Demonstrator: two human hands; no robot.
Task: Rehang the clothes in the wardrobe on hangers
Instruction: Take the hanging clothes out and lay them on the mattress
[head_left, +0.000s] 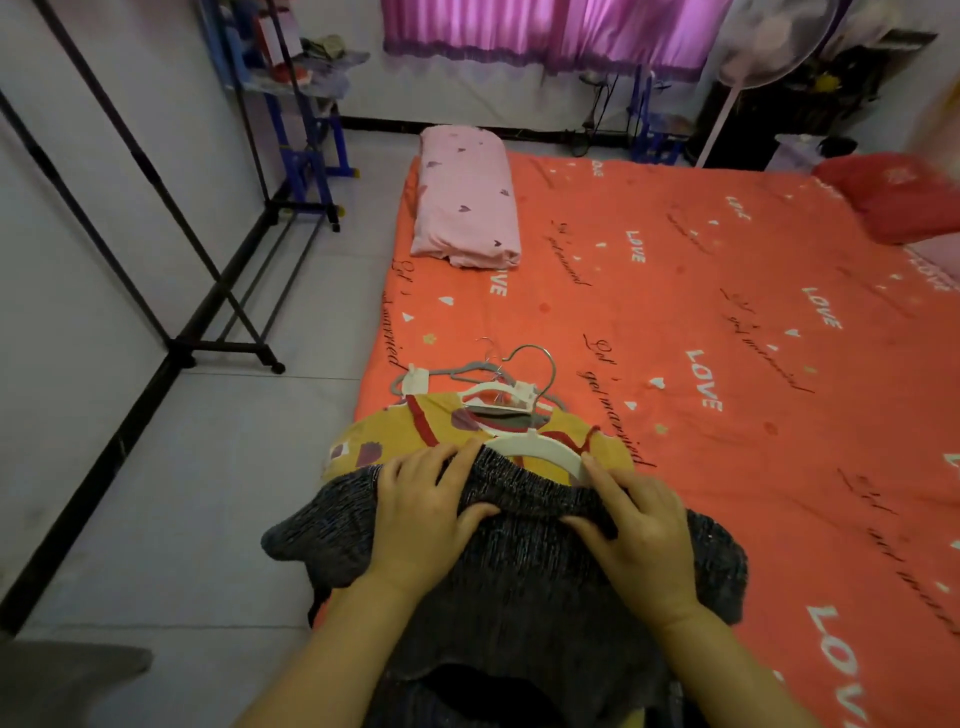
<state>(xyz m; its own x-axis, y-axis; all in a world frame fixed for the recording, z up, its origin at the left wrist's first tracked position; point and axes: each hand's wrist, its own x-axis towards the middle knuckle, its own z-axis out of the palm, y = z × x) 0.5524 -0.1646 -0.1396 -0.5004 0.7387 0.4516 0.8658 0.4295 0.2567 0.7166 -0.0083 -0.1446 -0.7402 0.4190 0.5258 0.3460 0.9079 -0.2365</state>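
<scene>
A dark grey ribbed top (519, 561) lies on the bed's near left corner. My left hand (423, 519) and my right hand (641, 535) each pinch its neckline, thumbs tucked under the fabric. A white plastic hanger (540, 451) pokes out of the neck opening between my hands. Under the top lies a yellow patterned garment (363, 441) with red trim. Just beyond it sits a small pile of hangers (498, 384), white and grey with metal hooks.
The bed has an orange "LOVE" sheet (727, 312), a folded pink blanket (467, 202) at its far left and a red pillow (904, 197) at right. A black clothes rack (223, 312) stands on the grey floor along the left wall. A white fan (769, 47) stands behind the bed.
</scene>
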